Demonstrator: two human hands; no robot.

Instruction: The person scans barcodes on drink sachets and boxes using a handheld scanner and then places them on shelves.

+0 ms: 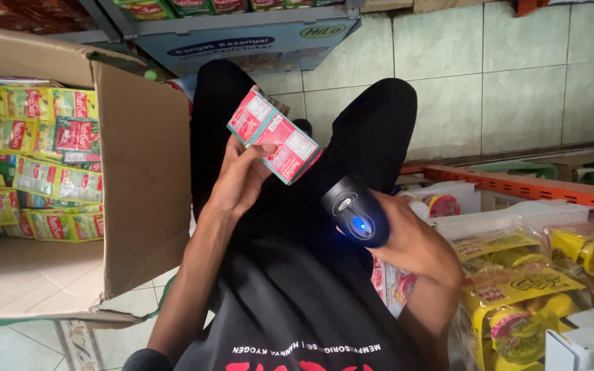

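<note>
- Pale tiled floor (517, 75) is spreading beneath us, between shop shelves.
- We are gripping a small pink carton (274, 135) in our left hand (238, 180), raised over our lap.
- We are clasping a black handheld scanner (354, 210) in our right hand (414, 244), just beside the carton, its blue light glowing.
- An open cardboard box (142, 178) of green sachets (42, 165) is sitting at our left; yellow packets (517, 288) are lying at our right.

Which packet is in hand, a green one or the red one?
The red packet, held up in the left hand; the green sachets lie untouched in the cardboard box.

Soft, even daylight — no harsh shadows; sharp centre, slight wide-angle stretch at edges, scanner (354, 209) glowing blue.
</note>
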